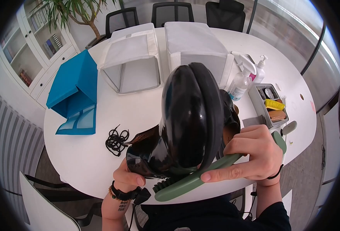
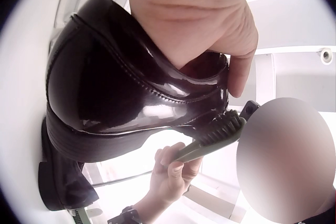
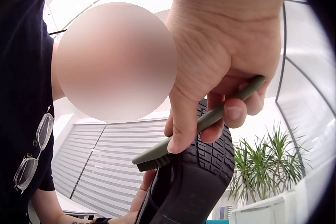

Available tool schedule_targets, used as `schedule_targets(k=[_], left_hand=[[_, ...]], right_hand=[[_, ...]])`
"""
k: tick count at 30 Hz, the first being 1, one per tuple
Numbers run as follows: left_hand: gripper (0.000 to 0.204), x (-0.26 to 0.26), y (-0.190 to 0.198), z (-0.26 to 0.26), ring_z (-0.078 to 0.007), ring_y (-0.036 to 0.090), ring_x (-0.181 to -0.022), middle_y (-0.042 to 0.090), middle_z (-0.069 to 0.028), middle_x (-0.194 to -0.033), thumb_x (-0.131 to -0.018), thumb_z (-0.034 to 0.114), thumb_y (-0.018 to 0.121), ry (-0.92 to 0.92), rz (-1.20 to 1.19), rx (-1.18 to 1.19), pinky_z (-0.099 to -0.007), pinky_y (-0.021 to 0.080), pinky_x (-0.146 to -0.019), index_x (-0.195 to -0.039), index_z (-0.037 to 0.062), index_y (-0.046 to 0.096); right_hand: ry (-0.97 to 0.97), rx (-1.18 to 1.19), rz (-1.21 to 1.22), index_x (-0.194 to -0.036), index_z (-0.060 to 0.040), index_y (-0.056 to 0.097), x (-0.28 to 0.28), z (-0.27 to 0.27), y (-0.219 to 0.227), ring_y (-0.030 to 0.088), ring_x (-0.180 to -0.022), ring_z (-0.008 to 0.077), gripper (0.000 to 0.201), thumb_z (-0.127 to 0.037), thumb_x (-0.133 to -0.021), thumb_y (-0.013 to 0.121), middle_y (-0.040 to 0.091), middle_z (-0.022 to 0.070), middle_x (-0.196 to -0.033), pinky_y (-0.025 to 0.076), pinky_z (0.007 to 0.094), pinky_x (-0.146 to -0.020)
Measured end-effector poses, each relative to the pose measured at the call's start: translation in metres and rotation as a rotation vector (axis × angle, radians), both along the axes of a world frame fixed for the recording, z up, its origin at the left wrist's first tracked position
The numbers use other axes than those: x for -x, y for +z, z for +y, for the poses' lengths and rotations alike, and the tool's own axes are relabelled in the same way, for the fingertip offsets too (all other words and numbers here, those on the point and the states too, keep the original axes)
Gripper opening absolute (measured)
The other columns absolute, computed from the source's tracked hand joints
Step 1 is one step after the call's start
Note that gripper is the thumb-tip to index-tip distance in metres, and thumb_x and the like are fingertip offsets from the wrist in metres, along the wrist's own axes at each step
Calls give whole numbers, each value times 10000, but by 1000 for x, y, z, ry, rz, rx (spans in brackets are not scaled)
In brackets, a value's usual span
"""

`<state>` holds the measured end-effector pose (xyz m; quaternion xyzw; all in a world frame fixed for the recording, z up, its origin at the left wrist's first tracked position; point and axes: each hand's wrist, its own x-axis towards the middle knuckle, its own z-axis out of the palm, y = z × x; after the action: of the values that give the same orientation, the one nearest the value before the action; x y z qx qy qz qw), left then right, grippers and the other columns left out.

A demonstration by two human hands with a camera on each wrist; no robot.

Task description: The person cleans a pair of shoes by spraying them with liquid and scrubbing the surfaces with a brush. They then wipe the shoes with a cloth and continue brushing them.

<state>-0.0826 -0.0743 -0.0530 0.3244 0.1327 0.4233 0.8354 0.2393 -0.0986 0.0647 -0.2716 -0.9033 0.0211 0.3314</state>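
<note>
A glossy black leather shoe (image 1: 187,115) is held up over the near side of the table, toe raised and sole turned right. My left hand (image 1: 129,175) grips it by the opening, with some fingers hidden inside the shoe in the left wrist view. My right hand (image 1: 256,154) holds a green long-handled brush (image 1: 193,184), index finger stretched along the handle. Its dark bristles (image 2: 223,127) are right at the shoe's lower side, close to the sole. The matching shoe (image 1: 231,119) stands on the table behind, partly covered by the raised one.
Black shoelaces (image 1: 117,141) lie in a loose bundle at left. A blue fabric box (image 1: 75,82) and two white fabric boxes (image 1: 133,42) stand farther back. At right are a spray bottle (image 1: 239,82), a pump bottle (image 1: 260,71) and a grey tray (image 1: 259,104) with a yellow brush (image 1: 275,104).
</note>
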Motion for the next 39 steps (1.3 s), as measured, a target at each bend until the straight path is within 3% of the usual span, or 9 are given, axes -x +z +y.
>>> schedule_targets(k=[7, 16, 39], left_hand=[[981, -4, 0, 2, -291, 592, -1259, 609, -187, -1377, -561, 57, 793, -44, -102, -22, -396, 410, -1119, -1452, -106, 415], [1007, -1, 3, 0, -268, 560, -1276, 585, -157, -1403, -542, 101, 819, 11, 18, 18, -373, 389, -1122, -1453, -78, 429], [985, -1, -1, 3, -280, 579, -1261, 605, -165, -1384, -551, 77, 812, -16, -13, -38, -380, 393, -1123, -1448, -81, 436]], right_hand=[[-21, -24, -21, -1210, -377, 766, 0, -1, 1, 381, -461, 94, 486, -217, -754, 722, 384, -63, -636, 336, 252, -423], [-24, -27, -30, -1217, -373, 763, 0, -1, 2, 389, -463, 91, 488, -207, -761, 719, 412, -64, -640, 339, 251, -423], [-41, -23, -45, -1206, -385, 766, 1, -1, 5, 411, -469, 95, 484, -204, -760, 721, 412, -65, -638, 356, 251, -431]])
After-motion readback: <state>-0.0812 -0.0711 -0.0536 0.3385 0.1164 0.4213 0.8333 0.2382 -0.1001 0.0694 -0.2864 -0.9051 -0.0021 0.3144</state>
